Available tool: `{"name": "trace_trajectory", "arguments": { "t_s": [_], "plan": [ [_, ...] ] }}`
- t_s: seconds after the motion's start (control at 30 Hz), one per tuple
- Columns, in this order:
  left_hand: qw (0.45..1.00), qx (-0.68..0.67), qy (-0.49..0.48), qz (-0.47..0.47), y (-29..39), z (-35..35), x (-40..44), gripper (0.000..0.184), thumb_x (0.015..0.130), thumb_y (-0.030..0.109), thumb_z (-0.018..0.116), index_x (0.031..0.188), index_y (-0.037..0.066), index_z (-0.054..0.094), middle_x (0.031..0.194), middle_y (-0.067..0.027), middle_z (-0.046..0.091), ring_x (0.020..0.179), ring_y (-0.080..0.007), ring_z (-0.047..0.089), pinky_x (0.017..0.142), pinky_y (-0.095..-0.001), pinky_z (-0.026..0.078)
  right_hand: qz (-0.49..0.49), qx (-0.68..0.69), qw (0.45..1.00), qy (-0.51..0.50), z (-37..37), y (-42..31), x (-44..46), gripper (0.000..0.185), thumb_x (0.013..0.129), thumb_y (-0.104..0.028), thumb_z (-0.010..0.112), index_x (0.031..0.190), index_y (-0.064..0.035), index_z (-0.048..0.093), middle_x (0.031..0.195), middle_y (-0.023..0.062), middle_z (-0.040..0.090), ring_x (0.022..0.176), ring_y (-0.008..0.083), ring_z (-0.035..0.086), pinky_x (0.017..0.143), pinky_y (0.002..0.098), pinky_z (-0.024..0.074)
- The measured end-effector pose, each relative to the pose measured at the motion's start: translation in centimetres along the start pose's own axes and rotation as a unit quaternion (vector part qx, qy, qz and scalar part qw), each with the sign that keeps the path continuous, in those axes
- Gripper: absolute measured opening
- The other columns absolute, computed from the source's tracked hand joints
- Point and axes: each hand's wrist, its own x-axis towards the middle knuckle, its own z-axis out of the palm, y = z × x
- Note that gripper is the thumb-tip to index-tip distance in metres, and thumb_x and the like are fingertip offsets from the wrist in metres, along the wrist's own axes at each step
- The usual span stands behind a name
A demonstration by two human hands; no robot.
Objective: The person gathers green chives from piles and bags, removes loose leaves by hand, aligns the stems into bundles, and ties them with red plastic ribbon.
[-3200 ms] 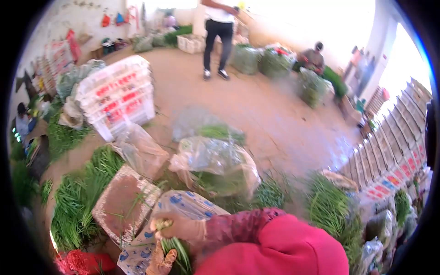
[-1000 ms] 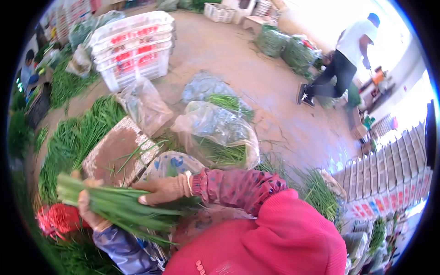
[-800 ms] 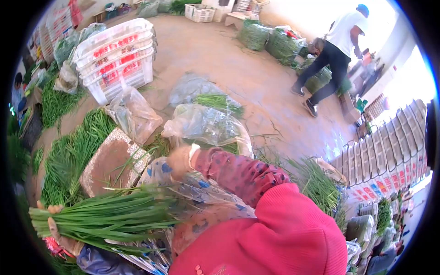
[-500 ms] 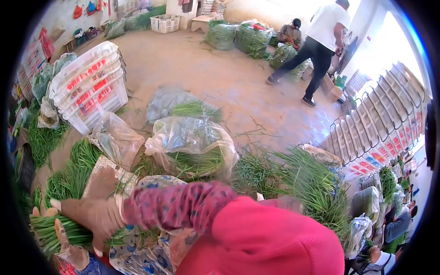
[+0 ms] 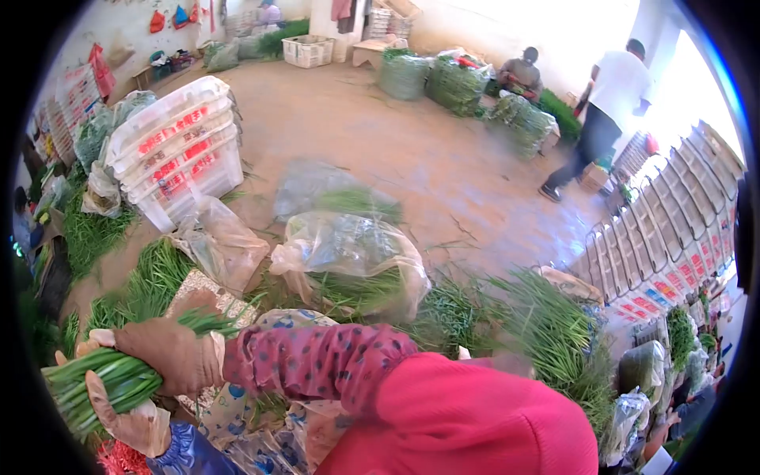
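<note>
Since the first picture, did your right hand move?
Yes, left. Your right hand was just right of the speckled board; now it reaches across the board's left side, against the green bundle.

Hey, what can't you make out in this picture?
Head view, brown-gloved right hand: palm, and its contact with the bunch of long green stalks, hidden behind its own back.
Head view, white-edged brown board: partly covered by that hand.
Head view, shiny red stringy bundle: cut off by the bottom edge.
Head view, red lettering on stacked white plastic crates: too small and blurred.
</note>
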Motion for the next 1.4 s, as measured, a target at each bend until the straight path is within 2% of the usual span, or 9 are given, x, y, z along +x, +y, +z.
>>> {"name": "trace_trajectory", "arguments": {
  "t_s": [0.2, 0.33, 0.47, 0.5, 0.57, 0.67, 0.83, 1.0, 1.4],
  "plan": [
    [0.972, -0.127, 0.169, -0.101, -0.3, 2.2, 0.9, 0.052, 0.092, 0.029, 0.059, 0.137, 0.007, 0.043, 0.128, -0.0129, 0.052, 0.114, -0.0248, 0.054, 0.102, -0.0414, 0.041, 0.117, -0.067, 0.971, -0.197, -5.7, -3.7, 2.4, 0.078, 0.067, -0.02, 0.071, 0.138, -0.0168, 0.038, 0.102, 0.0195, 0.065, 0.096, 0.0357, 0.064, 0.081, 0.041, 0.0509],
    [0.964, -0.114, 0.018, -0.239, -4.2, 1.2, -2.5, 0.065, 0.086, 0.039, 0.066, 0.138, 0.009, 0.041, 0.13, -0.0098, 0.051, 0.116, -0.0249, 0.052, 0.101, -0.0441, 0.041, 0.264, -0.077, 0.92, -0.279, -6.2, 0.6, -0.3, 0.072, 0.066, -0.018, 0.071, 0.133, -0.0112, 0.044, 0.105, 0.0195, 0.065, 0.099, 0.0373, 0.062, 0.086, 0.0425, 0.0494],
    [0.93, -0.127, -0.034, -0.343, -8.2, -3.0, -5.7, 0.067, 0.084, 0.004, 0.063, 0.143, 0.011, 0.033, 0.138, -0.0129, 0.044, 0.125, -0.0283, 0.045, 0.102, -0.0471, 0.041, 0.347, -0.056, 0.891, -0.287, -8.8, 4.0, -7.1, 0.074, 0.063, -0.014, 0.072, 0.131, -0.0055, 0.044, 0.104, 0.0184, 0.063, 0.1, 0.0336, 0.061, 0.086, 0.0405, 0.0497],
    [0.941, -0.071, -0.108, -0.314, -6.8, -2.4, -5.3, 0.057, 0.092, 0.021, 0.056, 0.142, 0.006, 0.033, 0.135, -0.0133, 0.049, 0.123, -0.0272, 0.048, 0.106, -0.0462, 0.036, 0.335, -0.084, 0.898, -0.274, -9.2, 4.4, -9.1, 0.075, 0.064, -0.016, 0.071, 0.133, -0.0068, 0.043, 0.099, 0.0179, 0.064, 0.094, 0.0327, 0.063, 0.081, 0.0392, 0.0516],
    [0.926, 0.051, 0.105, -0.359, -6.8, -6.3, -4.3, 0.083, 0.09, 0.02, 0.06, 0.151, 0.009, 0.004, 0.146, -0.0203, 0.035, 0.135, -0.0335, 0.034, 0.107, -0.0494, 0.031, 0.429, -0.008, 0.861, -0.273, -10.4, 5.6, -12.9, 0.077, 0.066, -0.017, 0.072, 0.136, -0.0064, 0.041, 0.096, 0.0166, 0.065, 0.088, 0.0301, 0.064, 0.077, 0.0369, 0.0522],
    [0.919, 0.111, 0.189, -0.326, -8.4, -12.4, -3.0, 0.078, 0.087, 0.02, 0.064, 0.147, 0.002, 0.018, 0.139, -0.0164, 0.043, 0.118, -0.0251, 0.051, 0.102, -0.0398, 0.037, 0.612, 0.06, 0.746, -0.255, -10.9, 4.1, -15.7, 0.083, 0.065, -0.018, 0.072, 0.14, -0.0051, 0.038, 0.107, 0.0202, 0.064, 0.099, 0.0296, 0.063, 0.084, 0.0365, 0.05],
    [0.836, 0.418, 0.04, -0.354, -18.4, -22.8, -2.6, 0.073, 0.08, 0.022, 0.071, 0.139, -0.004, 0.037, 0.14, -0.0197, 0.045, 0.13, -0.0271, 0.043, 0.108, -0.032, 0.033, 0.583, -0.014, 0.762, -0.282, -7.3, 5.2, -21.0, 0.086, 0.064, -0.015, 0.072, 0.141, -0.0014, 0.036, 0.114, 0.0216, 0.06, 0.107, 0.0277, 0.058, 0.093, 0.0349, 0.0448],
    [0.52, 0.733, -0.115, -0.424, -22.6, -20.7, -2.7, 0.083, 0.081, 0.034, 0.069, 0.149, 0.018, 0.025, 0.151, -0.0219, 0.025, 0.14, -0.0353, 0.025, 0.114, -0.039, 0.024, 0.577, 0.05, 0.772, -0.261, -7.4, 6.0, -20.7, 0.091, 0.062, -0.017, 0.074, 0.142, -0.0025, 0.033, 0.119, 0.0235, 0.058, 0.113, 0.0332, 0.056, 0.097, 0.0364, 0.0426],
    [0.552, 0.716, -0.198, -0.38, -36.3, -13.3, -8.0, 0.081, 0.091, 0.063, 0.039, 0.152, 0.018, 0.01, 0.156, -0.0198, 0.008, 0.145, -0.0369, 0.004, 0.111, -0.0623, 0.009, 0.685, 0.172, 0.686, -0.173, -8.0, 6.7, -21.1, 0.086, 0.066, -0.009, 0.072, 0.143, -0.0023, 0.034, 0.12, 0.0133, 0.059, 0.109, 0.0195, 0.055, 0.097, 0.0315, 0.042]
  ]
}}
